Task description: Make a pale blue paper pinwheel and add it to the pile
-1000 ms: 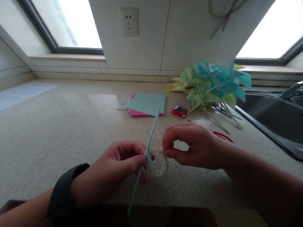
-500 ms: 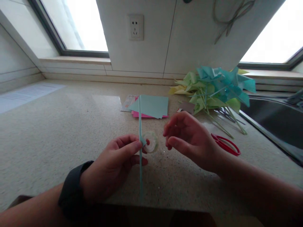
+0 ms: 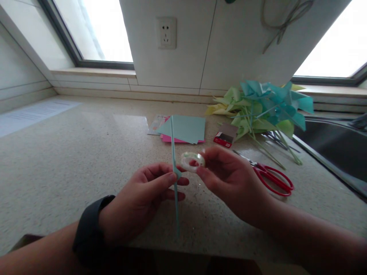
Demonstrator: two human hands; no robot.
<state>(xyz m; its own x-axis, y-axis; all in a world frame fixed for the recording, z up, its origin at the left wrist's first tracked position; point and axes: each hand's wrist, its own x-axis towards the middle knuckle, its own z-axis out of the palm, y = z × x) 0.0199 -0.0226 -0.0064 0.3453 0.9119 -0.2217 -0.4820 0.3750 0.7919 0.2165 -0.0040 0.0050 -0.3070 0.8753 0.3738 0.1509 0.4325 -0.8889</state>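
Observation:
My left hand (image 3: 151, 187), with a dark band at the wrist, pinches a thin pale blue-green paper stick (image 3: 173, 149) between thumb and forefinger. The stick points away from me, and a small folded piece of the same colour (image 3: 177, 173) juts out beside the thumb. To the right, my right hand (image 3: 229, 175) grips a small roll of clear tape (image 3: 187, 162) at its right edge. The roll is just beside the stick; whether they touch I cannot tell. Red-handled scissors (image 3: 272, 179) lie on the counter, partly behind my right hand.
Pale blue-green and pink paper sheets (image 3: 189, 128) are stacked ahead. A small red box (image 3: 225, 137) is to their right. Paper pinwheels (image 3: 266, 107) on sticks are heaped at the back right, beside a sink (image 3: 335, 141). A printed sheet (image 3: 37, 114) lies far left.
My right hand has moved slightly left, taken hold of the tape roll and lifted it. The roll was beside my left fingers before. My left hand still holds the stick.

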